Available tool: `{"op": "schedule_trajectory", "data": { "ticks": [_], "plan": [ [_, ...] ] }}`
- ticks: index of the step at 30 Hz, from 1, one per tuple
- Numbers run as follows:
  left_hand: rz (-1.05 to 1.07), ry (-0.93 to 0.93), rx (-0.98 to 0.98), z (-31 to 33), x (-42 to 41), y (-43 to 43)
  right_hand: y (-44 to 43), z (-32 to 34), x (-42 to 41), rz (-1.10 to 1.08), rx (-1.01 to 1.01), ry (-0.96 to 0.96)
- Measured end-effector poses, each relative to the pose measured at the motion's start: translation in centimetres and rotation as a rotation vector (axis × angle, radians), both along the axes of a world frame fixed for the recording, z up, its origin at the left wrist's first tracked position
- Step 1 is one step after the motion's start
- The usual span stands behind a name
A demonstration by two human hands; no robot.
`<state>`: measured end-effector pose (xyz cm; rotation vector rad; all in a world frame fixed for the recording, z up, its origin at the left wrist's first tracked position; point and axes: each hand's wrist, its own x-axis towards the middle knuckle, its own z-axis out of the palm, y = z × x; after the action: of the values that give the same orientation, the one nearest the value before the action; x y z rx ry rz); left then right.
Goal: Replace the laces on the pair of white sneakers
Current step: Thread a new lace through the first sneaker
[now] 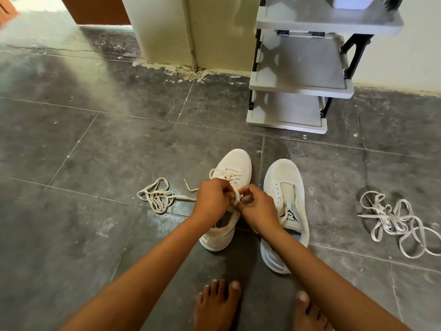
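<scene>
Sneakers side by side, toes away | left hand, right hand pinch lace

Whites and creams against dark grey, as we see them.
The left white mesh sneaker carries a cream flat lace; the right white mesh sneaker shows black stripes and black lettering on its side. A loose cream lace coil and a tangled off-white lace heap stand pale on the dark grey tiled floor, mottled with whitish scuffs and thin light grout lines. The light grey plastic shoe rack has black posts.
</scene>
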<state>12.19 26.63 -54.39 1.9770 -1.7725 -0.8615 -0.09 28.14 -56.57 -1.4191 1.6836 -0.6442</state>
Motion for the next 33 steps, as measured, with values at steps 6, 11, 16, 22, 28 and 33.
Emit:
{"op": "schedule_trajectory", "data": {
  "ticks": [6, 11, 16, 22, 28, 33],
  "plan": [
    [0.016, 0.044, -0.068, 0.5, 0.0, 0.4, 0.2, 0.4, 0.2, 0.026, -0.023, 0.029],
    [-0.118, -0.143, -0.111, 0.9, -1.0, -0.3, 0.3, 0.6, 0.1, 0.0, -0.061, -0.005],
    [-0.072, -0.08, -0.094, 0.6, -0.9, -0.1, 0.4, 0.4, 0.1, -0.016, -0.064, -0.022],
    [-0.095, -0.052, -0.063, 0.6, -1.1, -0.4, 0.6, 0.3, 0.2, -0.052, -0.076, -0.022],
    [-0.114, -0.049, -0.073, 0.2, -1.3, -0.3, 0.9, 0.3, 0.5, -0.076, -0.09, -0.012],
    [-0.139, -0.104, -0.061, 0.0, -1.5, -0.2, 1.0, 0.5, 1.0, -0.067, -0.135, 0.077]
  ]
}}
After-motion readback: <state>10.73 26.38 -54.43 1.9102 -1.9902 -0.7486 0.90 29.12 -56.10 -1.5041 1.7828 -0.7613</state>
